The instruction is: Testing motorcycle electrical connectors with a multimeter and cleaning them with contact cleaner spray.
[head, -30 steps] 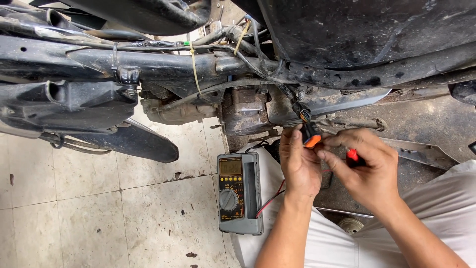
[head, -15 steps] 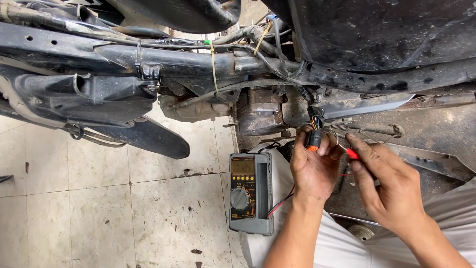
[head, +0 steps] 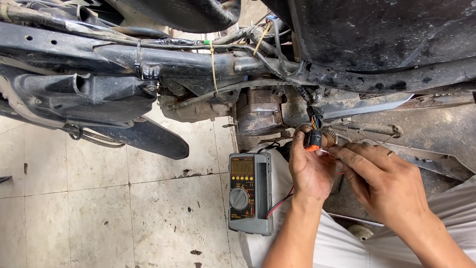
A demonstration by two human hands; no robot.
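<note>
Left hand (head: 311, 171) is pinching the plug (head: 313, 139) steady under the frame (head: 198, 62) while right hand (head: 384, 181) is gripping a probe (head: 323, 151) into it from 3 o'clock, meter (head: 249, 193) lying readable at 9 o'clock.

The connector (head: 313, 140) is black with an orange end, and the wires running into it show orange, yellow and blue. The multimeter (head: 249, 192) is grey with a yellow-brown face, a pale green display and a grey dial, trailing red and black leads (head: 277, 204). The motorcycle frame (head: 198, 59) is dusty black with a yellow tie (head: 213, 67), above off-white stained floor tiles (head: 99, 213).
</note>
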